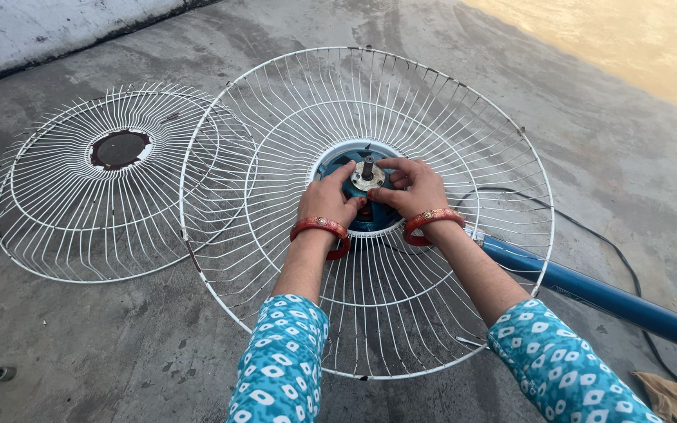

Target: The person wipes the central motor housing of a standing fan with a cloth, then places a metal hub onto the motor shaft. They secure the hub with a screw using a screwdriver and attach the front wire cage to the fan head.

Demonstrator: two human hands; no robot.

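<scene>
Hands: left hand [327,200] and right hand [414,188] both clasp the blue round motor hub [367,205], fingers curled beside its grey metal shaft [367,167].
Hub: centred in the white wire rear fan guard [440,125].
Surroundings: second white wire guard [64,211] overlaps its left rim; blue metal pole [605,298] runs right over rough concrete floor [119,345].

No packages, labels, signs or screens show anywhere in this view.
</scene>
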